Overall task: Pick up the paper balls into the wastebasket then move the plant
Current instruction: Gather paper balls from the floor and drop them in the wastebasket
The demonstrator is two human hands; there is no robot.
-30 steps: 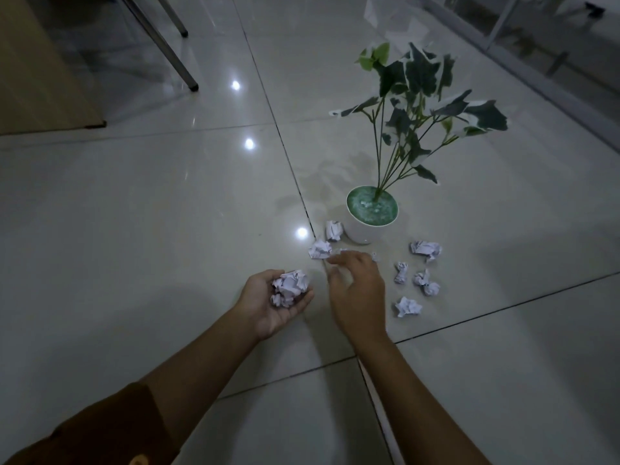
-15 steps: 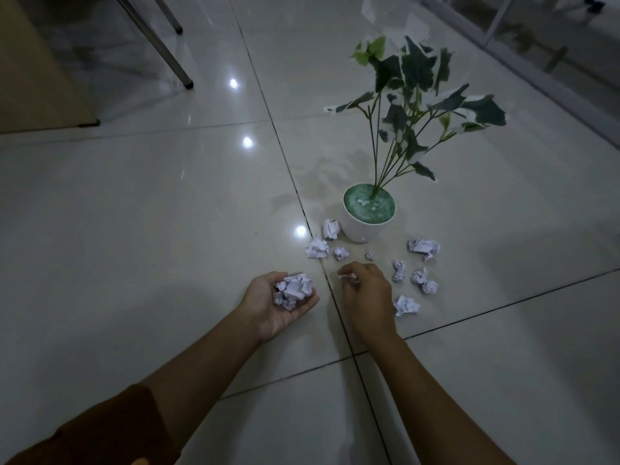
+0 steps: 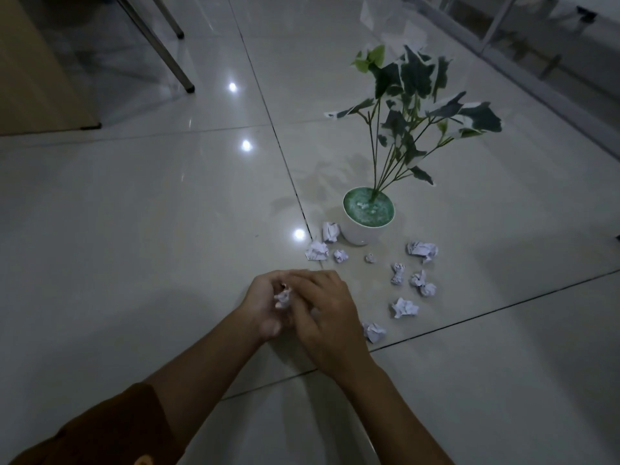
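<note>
My left hand (image 3: 265,310) is cupped palm up around a bunch of crumpled white paper balls (image 3: 283,297), of which only a bit shows. My right hand (image 3: 323,307) lies over the left palm, fingers curled on top of those balls. Several more paper balls are strewn on the tiled floor beyond and to the right, such as one (image 3: 404,307) by my right hand, one (image 3: 373,331) close to my wrist and one (image 3: 422,250) further right. A plant (image 3: 412,105) with green-and-white leaves stands in a white pot (image 3: 364,233) behind them. No wastebasket is in view.
Glossy pale floor tiles (image 3: 134,229) with dark grout lines stretch all around. Metal furniture legs (image 3: 167,55) and a wooden panel (image 3: 30,78) stand at the far left. A glass partition with a metal frame (image 3: 536,72) runs along the far right.
My right hand has drawn back from the floor near the pot and come over my left palm, covering the balls held there. One more ball now shows near my right wrist.
</note>
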